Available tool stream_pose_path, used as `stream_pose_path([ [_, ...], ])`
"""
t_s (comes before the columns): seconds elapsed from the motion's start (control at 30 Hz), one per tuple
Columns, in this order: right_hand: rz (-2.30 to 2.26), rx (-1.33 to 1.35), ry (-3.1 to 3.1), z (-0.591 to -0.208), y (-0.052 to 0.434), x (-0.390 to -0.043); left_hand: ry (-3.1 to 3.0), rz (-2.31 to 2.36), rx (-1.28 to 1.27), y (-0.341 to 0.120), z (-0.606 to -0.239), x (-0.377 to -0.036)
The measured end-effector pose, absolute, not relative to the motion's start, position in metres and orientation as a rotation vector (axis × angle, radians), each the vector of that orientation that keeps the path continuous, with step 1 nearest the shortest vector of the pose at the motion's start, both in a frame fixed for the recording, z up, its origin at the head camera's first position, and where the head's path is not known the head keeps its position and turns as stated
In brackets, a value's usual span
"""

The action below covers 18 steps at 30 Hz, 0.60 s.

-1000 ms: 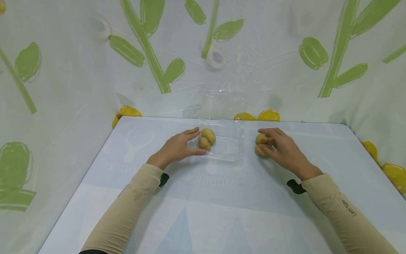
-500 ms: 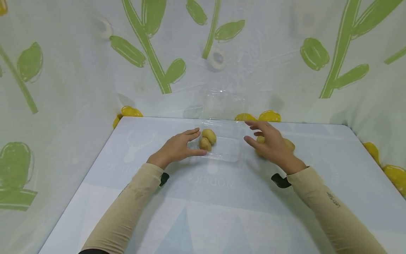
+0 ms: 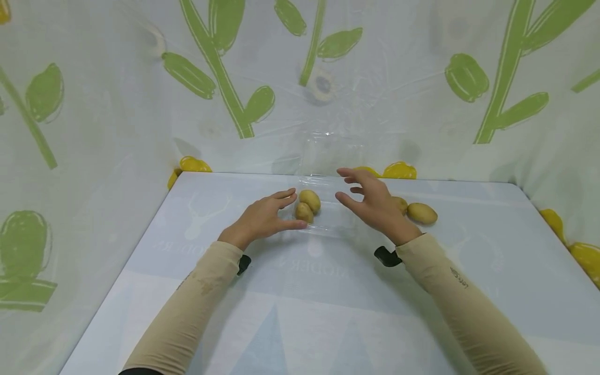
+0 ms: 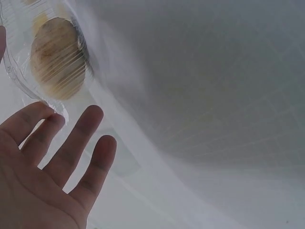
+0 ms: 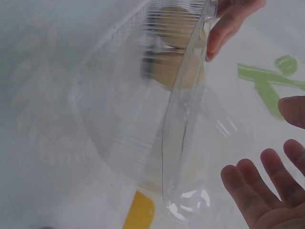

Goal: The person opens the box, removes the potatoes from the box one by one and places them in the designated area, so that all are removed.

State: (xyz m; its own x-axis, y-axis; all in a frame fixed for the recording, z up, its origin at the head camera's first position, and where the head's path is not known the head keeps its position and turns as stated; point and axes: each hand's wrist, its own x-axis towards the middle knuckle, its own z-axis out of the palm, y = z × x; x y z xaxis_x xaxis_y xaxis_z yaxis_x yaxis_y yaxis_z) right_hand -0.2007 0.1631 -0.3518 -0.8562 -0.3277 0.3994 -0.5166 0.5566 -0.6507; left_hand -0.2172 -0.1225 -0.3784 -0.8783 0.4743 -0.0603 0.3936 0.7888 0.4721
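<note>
A clear plastic clamshell box [image 3: 335, 224] lies open on the table, its lid [image 3: 333, 153] standing up at the back. Two small potatoes [image 3: 307, 205] sit in its left end; through the plastic they also show in the wrist views, a potato [image 4: 57, 57] and the pair of potatoes [image 5: 176, 47]. My left hand [image 3: 269, 212] rests with straight fingers [image 4: 71, 148] against the box's left side, holding nothing. My right hand [image 3: 370, 203] hovers open over the box's right part, fingers [image 5: 257, 186] spread. Two more potatoes lie on the table to its right, a whole potato [image 3: 422, 213] and a half-hidden potato [image 3: 401, 203].
The pale blue table [image 3: 300, 312] is walled on three sides by a white sheet with green leaf prints [image 3: 220, 67]. Yellow shapes [image 3: 192, 165] show along the table's back and right edges. The left hand's fingertips [image 5: 228, 24] hold the clear box [image 5: 143, 119] at its far rim.
My right hand lifted off the two potatoes on the table and moved left over the clear box, leaving them uncovered. The left hand has stayed put.
</note>
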Motion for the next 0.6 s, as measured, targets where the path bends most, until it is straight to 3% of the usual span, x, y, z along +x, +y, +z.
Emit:
stream_pose_path([
  [0.6, 1.303, 0.649, -2.651, -0.370, 0.126, -0.228, 2.804, 0.689, 0.677, -0.122, -0.377, -0.216],
])
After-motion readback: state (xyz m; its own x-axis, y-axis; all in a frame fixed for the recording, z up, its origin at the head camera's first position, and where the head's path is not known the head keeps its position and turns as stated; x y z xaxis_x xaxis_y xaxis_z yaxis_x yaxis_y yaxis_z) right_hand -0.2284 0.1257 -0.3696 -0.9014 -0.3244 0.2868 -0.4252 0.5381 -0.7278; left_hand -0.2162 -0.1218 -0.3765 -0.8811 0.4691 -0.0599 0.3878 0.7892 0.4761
